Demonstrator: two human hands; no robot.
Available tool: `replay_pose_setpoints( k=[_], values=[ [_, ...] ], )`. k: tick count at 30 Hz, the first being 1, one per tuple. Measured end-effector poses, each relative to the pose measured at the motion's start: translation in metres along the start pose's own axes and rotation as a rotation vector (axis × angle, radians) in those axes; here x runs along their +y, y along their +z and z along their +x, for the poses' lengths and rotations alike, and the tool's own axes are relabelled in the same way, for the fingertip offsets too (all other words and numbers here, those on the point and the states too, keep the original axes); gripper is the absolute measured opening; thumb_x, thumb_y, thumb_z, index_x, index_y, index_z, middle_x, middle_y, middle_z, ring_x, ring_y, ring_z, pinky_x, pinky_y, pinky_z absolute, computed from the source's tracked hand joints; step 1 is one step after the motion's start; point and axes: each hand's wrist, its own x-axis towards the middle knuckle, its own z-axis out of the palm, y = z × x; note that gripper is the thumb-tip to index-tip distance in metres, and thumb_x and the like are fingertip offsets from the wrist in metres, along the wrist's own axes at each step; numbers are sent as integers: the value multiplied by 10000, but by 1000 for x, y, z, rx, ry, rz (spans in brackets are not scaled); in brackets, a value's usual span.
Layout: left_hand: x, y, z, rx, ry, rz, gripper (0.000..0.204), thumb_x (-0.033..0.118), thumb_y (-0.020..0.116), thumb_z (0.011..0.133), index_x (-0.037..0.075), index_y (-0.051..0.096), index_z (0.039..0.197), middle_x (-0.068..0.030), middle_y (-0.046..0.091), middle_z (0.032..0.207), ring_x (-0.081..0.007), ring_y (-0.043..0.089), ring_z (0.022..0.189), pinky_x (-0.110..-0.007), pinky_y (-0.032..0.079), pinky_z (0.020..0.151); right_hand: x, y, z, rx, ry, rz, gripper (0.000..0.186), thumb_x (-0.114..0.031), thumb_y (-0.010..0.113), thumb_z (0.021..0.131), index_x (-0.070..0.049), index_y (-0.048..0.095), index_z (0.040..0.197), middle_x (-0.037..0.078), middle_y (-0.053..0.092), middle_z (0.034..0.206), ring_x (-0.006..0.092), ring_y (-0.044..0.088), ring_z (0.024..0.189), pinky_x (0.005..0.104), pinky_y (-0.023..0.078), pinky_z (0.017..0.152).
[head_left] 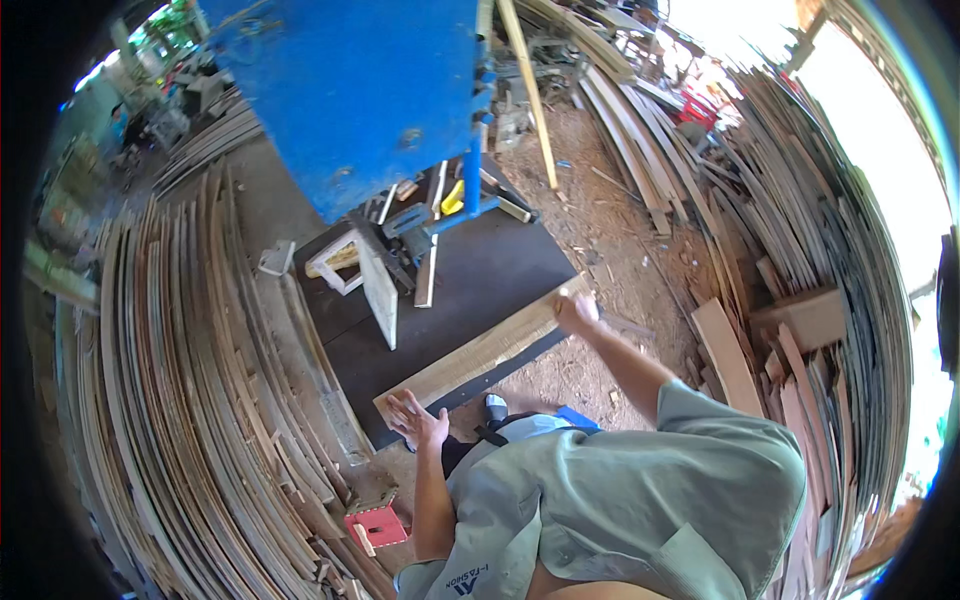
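A long light-brown wooden board [480, 345] lies along the near edge of a dark workbench top [500, 275]. On its left end rests my left hand [415, 420], open, with the fingers stretched over the wood. At the board's right end my right hand [578, 312] is closed like a fist against the wood. A small pale tip shows at its fingers, but what it holds is hidden.
A large blue panel [350, 90] rises over the bench's far side. Near it lie a white-edged wooden frame [375, 290], a yellow-handled tool [453, 198] and offcuts. Long timber stacks [190, 380] flank the left; more planks [790, 230] stand right. A red stool [380, 527] sits low left.
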Motion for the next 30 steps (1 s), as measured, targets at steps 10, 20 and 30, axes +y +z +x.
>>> replay_pose_setpoints(
  k=[10,20,30],
  values=[
    [-11,-2,-9,-43,1,35,1092,563,655,817,110,7,1571,-262,-107,1603,-424,-80,1491,-613,72,1163,-138,54,-102,-411,-470,614,260,-329,619,936,-140,687,1101,151,720,939,330,702,771,396,564,675],
    [-4,-19,-9,-152,-36,22,1102,567,654,822,150,-37,1573,-252,-168,1595,-426,-105,1487,-603,35,1172,64,5,70,-79,-61,141,275,-362,646,886,-109,706,977,128,710,786,307,695,694,425,570,605],
    [0,-18,-7,-173,-16,46,1122,598,637,825,136,-64,1568,-254,-205,1585,-437,-131,1479,-628,40,1161,-119,74,-45,-76,-543,529,179,-228,655,902,-103,717,1014,166,714,950,360,689,896,423,548,771]
  ],
)
